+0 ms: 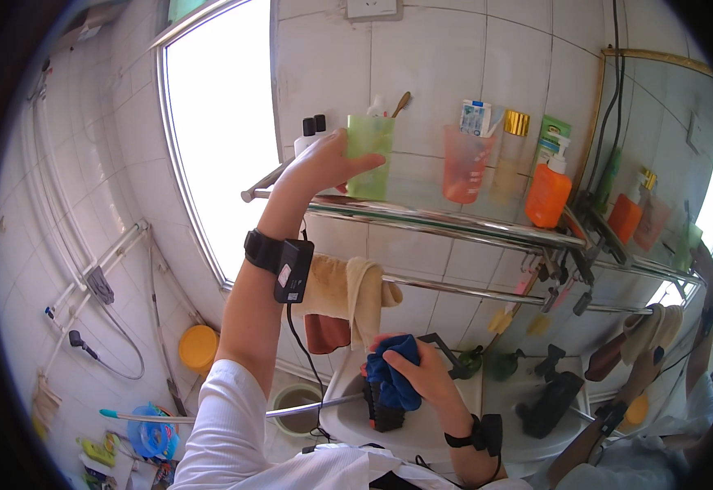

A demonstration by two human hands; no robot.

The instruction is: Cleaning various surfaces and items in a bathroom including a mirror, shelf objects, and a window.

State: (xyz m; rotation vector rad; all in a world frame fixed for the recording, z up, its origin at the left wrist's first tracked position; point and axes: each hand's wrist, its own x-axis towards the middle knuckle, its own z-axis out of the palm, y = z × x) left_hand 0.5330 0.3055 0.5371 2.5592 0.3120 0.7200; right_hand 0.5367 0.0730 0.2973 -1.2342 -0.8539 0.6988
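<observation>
My left hand (324,161) is up at the glass shelf, closed round a light green plastic cup (370,180) with its thumb across the front. The cup stands upright at the shelf's left part; a toothbrush (403,103) shows above its rim. Lower down, my right hand (426,374) grips a bunched dark blue cloth (395,385) over the sink (446,425). Just below the cloth is a dark object (384,416), partly covered by it. Two black-capped bottles (308,131) are partly hidden behind my left hand.
Along the shelf rail (454,219) stand a pink cup (466,167), a gold-capped bottle (510,155) and an orange pump bottle (547,194). Beige towels (364,294) hang below. A mirror (658,122) is at right, a window (222,139) at left.
</observation>
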